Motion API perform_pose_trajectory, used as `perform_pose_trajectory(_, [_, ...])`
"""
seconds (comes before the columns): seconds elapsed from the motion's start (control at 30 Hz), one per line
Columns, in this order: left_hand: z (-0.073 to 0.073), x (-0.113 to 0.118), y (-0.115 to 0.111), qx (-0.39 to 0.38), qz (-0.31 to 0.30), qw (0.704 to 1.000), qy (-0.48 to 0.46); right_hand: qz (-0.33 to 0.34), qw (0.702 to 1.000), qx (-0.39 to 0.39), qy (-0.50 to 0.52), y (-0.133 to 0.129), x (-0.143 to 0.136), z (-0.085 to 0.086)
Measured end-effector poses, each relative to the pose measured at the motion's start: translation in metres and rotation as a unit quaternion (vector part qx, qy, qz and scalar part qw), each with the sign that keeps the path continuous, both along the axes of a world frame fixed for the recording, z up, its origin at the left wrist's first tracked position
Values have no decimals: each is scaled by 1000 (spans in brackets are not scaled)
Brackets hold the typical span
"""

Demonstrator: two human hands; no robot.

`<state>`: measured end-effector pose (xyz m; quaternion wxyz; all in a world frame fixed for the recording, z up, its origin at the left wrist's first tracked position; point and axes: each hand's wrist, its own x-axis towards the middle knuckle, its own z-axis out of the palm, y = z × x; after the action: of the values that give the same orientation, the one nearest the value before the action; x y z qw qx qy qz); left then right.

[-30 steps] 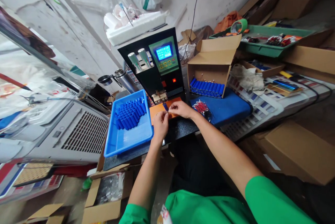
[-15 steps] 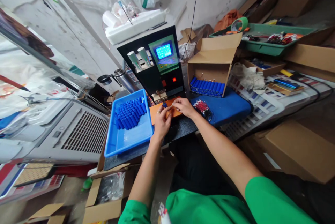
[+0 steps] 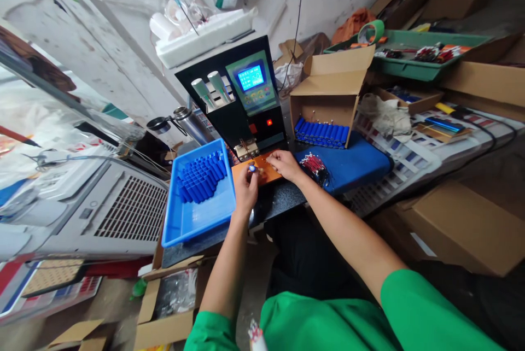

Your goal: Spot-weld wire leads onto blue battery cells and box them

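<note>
My left hand (image 3: 246, 187) is closed round a blue cell (image 3: 251, 168), its round end facing up, over the orange board (image 3: 268, 171). To its right, my right hand (image 3: 284, 165) pinches something too small to make out, above the same board. Just behind both hands stands a black machine (image 3: 258, 121) with a lit blue screen and metal electrodes low at its front. A blue tray (image 3: 205, 220) on the left holds several blue cells. Right of my right hand lies a bundle of red and black wires (image 3: 314, 168).
An open cardboard box (image 3: 328, 105) with several blue cells stands behind a blue mat (image 3: 363, 159). A steel flask (image 3: 191, 124) is behind the tray. A green tray (image 3: 418, 71) sits at the back right, and a grey vented unit (image 3: 102, 206) at the left.
The hands have moved apart slightly. My left hand has turned the cell so that its end faces up. The whole view has shifted a little.
</note>
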<state>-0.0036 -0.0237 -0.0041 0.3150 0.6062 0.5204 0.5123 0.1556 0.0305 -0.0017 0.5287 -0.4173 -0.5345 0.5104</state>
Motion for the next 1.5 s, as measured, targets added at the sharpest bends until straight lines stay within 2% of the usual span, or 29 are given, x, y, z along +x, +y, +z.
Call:
perform_pose_trajectory(0.17, [12,1,11,-11,41,999,33,-9,1000,-7,-12,0,0,1])
perform_pose_trajectory(0.27, [12,-3,21,-4,37,997,69,-12,1000,-9,-11,1,-1,0])
perform_pose_trajectory(0.47, [11,-8,31,-37,12,998,44,-6,1000,-12,-10,4,-3,-5])
perform_pose_trajectory(0.8, [9,-1,30,-9,23,1000,20,-1,998,-55,32,3,-4,4])
perform_pose_trajectory(1.1, [3,2,27,2,40,999,31,5,999,-23,43,7,-19,15])
perform_pose_trajectory(1.5, [-7,0,26,14,38,999,24,-16,999,27,-25,7,-29,11])
